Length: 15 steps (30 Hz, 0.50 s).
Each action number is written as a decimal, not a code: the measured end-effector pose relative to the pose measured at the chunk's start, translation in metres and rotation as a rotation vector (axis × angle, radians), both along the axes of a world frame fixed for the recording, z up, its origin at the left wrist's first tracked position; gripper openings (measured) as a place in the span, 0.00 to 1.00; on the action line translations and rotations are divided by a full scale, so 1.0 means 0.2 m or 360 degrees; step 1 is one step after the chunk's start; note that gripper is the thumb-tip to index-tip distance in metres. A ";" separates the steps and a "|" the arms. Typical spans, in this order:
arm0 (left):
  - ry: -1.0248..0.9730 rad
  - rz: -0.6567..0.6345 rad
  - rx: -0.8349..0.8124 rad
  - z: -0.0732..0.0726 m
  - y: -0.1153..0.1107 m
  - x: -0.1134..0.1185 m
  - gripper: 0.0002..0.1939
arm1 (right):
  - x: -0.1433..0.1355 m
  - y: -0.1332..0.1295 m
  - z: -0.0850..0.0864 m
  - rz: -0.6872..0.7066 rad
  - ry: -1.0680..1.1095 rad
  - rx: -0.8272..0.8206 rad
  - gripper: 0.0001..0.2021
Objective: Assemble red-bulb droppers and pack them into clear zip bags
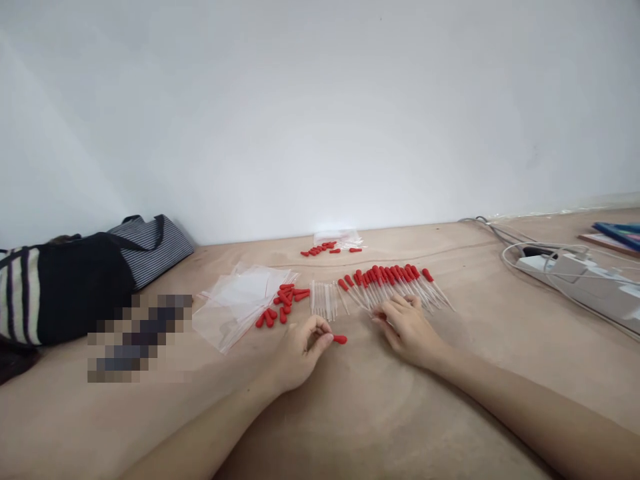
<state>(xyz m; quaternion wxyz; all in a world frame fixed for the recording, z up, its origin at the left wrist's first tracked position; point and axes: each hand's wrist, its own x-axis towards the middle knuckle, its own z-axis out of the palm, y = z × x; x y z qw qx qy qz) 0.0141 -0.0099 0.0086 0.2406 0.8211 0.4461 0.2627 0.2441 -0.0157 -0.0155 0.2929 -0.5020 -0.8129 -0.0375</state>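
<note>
My left hand pinches a red rubber bulb between thumb and forefinger; its rounded end points right. My right hand rests with fingers loosely bent and apart over the lower ends of the glass droppers, which lie side by side with red bulbs on their far ends. I see nothing gripped in it. Between the hands, a bit farther off, bare glass tubes form a short row. Loose red bulbs are heaped left of these tubes, partly on clear plastic bags.
Near the wall lie another small bag and more red bulbs. A dark bag with stripes stands at left, beside a blurred patch. At right are a white power strip with cables and a blue folder-like item.
</note>
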 end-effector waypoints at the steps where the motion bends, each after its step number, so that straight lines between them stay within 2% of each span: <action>1: 0.0070 -0.0037 0.0011 0.00 -0.01 0.01 0.05 | 0.01 -0.02 -0.01 0.0044 -0.0018 0.0007 0.07; 4: 0.0222 -0.0106 0.0091 0.03 -0.03 0.02 0.04 | 0.02 -0.03 -0.01 0.0100 -0.0045 0.0001 0.08; 9: 0.0307 -0.0290 0.0266 0.03 -0.03 0.01 0.18 | -0.01 -0.02 0.00 0.0109 -0.0100 -0.0001 0.08; 13: 0.0349 -0.0474 0.0347 -0.01 0.00 0.04 0.10 | 0.00 -0.02 -0.01 0.0111 -0.0124 0.0013 0.07; 15: 0.0277 -0.0499 0.0355 -0.02 0.01 0.05 0.08 | 0.00 -0.02 0.00 0.0098 -0.0119 0.0010 0.07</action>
